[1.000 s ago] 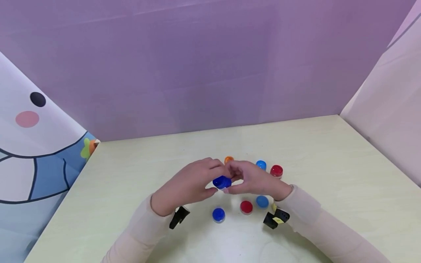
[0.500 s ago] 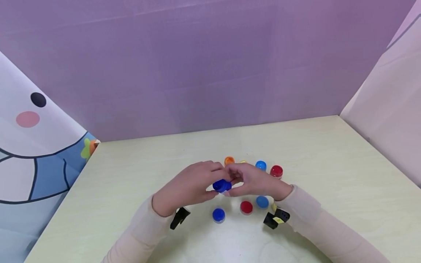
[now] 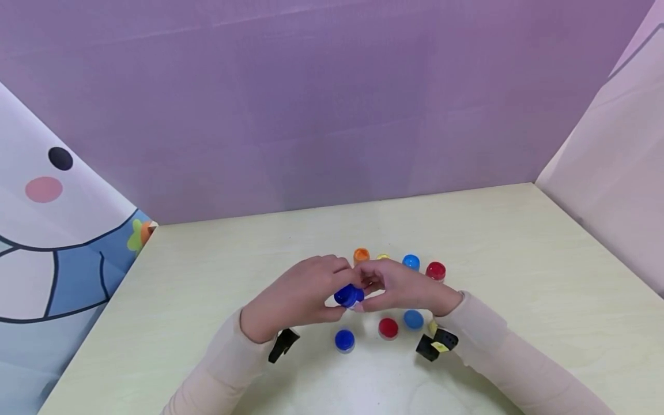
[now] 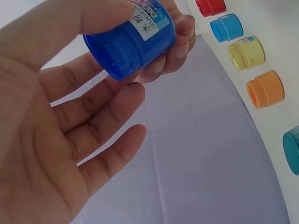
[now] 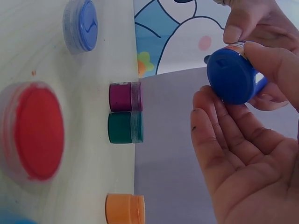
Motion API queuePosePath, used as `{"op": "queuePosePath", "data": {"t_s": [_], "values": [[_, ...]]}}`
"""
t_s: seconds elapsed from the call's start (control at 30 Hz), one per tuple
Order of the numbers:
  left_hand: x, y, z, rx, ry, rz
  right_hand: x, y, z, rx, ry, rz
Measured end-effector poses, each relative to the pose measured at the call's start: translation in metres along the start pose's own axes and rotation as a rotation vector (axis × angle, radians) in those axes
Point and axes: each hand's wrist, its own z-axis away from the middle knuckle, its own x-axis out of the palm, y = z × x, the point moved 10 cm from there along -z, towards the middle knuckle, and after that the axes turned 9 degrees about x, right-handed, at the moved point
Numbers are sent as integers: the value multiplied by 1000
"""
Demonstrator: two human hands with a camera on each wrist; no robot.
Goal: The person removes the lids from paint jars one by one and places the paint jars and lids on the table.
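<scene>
A blue paint jar [image 3: 349,295] is held in the air between both hands, tilted, with no lid on it. Its threaded mouth faces the left palm in the left wrist view, where a printed label shows on the jar [image 4: 140,42]. My left hand [image 3: 311,290] grips the jar with the thumb across its side; the other fingers spread loosely below. My right hand [image 3: 399,285] holds it near the base, thumb on the side and fingertips around it. The right wrist view shows the jar's solid blue base [image 5: 231,77]. The jar's inside is mostly hidden.
Behind the hands stand orange [image 3: 361,255], yellow [image 3: 383,256], light blue [image 3: 411,262] and red [image 3: 436,270] jars. Purple [image 5: 124,97] and teal [image 5: 125,127] jars stand together. Nearer lie blue [image 3: 344,340], red [image 3: 388,328] and light blue [image 3: 413,319] lids.
Both hands have come slightly down and nearer with the blue paint jar, so the orange jar shows more and the yellow one has come into sight. Their hold looks the same.
</scene>
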Motion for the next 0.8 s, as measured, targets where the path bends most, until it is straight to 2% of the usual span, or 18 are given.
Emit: {"op": "queuePosePath", "data": {"t_s": [0.33, 0.47, 0.6, 0.7, 0.8], "values": [[1, -9, 6, -13, 19, -49, -6, 0, -1, -19, 35, 70], [1, -17, 12, -50, 16, -23, -10, 0, -3, -37, 73, 117], [4, -25, 20, -96, -1, -12, -16, -1, -5, -58, 143, 217], [8, -32, 26, -129, -25, -17, -20, -3, -6, -67, 194, 304], [13, -41, 33, -174, -54, -17, -22, -4, -8, -72, 216, 344]]}}
